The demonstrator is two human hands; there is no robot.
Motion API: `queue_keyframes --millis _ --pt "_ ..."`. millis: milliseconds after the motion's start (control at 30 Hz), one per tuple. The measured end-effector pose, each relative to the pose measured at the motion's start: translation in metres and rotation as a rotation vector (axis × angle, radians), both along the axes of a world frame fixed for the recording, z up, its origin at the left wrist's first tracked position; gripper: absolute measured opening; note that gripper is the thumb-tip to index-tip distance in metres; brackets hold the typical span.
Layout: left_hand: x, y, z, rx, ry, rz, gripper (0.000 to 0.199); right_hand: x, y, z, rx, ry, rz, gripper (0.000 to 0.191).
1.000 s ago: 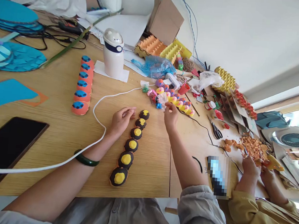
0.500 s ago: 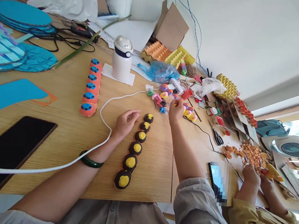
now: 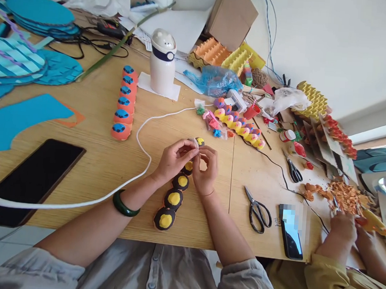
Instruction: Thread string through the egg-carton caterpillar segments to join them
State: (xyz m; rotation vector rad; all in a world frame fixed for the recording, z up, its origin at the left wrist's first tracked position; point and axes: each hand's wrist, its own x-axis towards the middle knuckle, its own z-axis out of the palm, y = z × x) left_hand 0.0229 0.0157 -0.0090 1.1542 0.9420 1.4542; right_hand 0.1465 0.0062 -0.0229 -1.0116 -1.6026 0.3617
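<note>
My left hand [image 3: 174, 160] and my right hand [image 3: 206, 172] meet over the row of egg-carton cups [image 3: 173, 198], which have black tops with yellow centres. Between their pinched fingertips is a small clear plastic bag [image 3: 194, 142]; most of it is hidden by the fingers. The hands cover part of the row's far end. A dark green bangle [image 3: 124, 205] circles my left wrist. To the right of my right forearm lie black-handled scissors [image 3: 258, 212].
An orange cup row with blue tops [image 3: 124, 111] stands left, near a white canister [image 3: 162, 67]. A white cable [image 3: 110, 196] crosses the table. Yellow and purple cup rows [image 3: 239, 123] sit beyond my hands. At right, another person's hands [image 3: 347, 228] work beside orange scraps [image 3: 344, 194].
My right hand has come back from the small packets to meet my left hand above the black-and-yellow row. Both now pinch the plastic bag. The view has shifted, showing the scissors.
</note>
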Motion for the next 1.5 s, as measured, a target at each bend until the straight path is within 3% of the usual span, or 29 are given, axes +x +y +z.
queue_keyframes --millis 200,400,533,700,900,1133,1200,1367,1500 --pt "-0.005 0.005 -0.006 0.045 0.09 0.028 0.027 0.0 0.003 -0.006 -0.057 0.126 0.073 0.013" --pt "-0.008 0.003 -0.005 0.281 0.333 0.064 0.017 0.006 0.008 -0.005 -0.132 0.174 0.033 0.009" --pt "-0.007 0.001 -0.003 0.324 0.364 0.066 0.017 0.01 0.009 -0.003 -0.012 0.041 -0.054 0.009" --pt "-0.006 0.0 0.0 0.285 0.352 0.08 0.021 0.01 0.009 -0.001 0.203 -0.107 -0.064 0.008" --pt "-0.007 0.002 -0.002 0.567 0.594 0.23 0.012 0.01 0.012 0.001 0.299 -0.258 -0.055 0.02" --pt "-0.008 -0.002 -0.005 0.67 0.941 0.317 0.019 0.024 0.017 0.007 0.281 -0.372 -0.282 0.018" --pt "-0.009 -0.003 -0.005 0.682 0.981 0.344 0.019 0.025 0.018 0.007 0.304 -0.409 -0.277 0.022" --pt "-0.011 -0.002 -0.003 0.775 1.019 0.351 0.02 0.023 0.018 0.005 0.344 -0.463 -0.113 0.027" --pt "-0.011 -0.004 0.0 0.869 1.044 0.316 0.021 0.026 0.018 0.004 0.324 -0.498 -0.19 0.026"
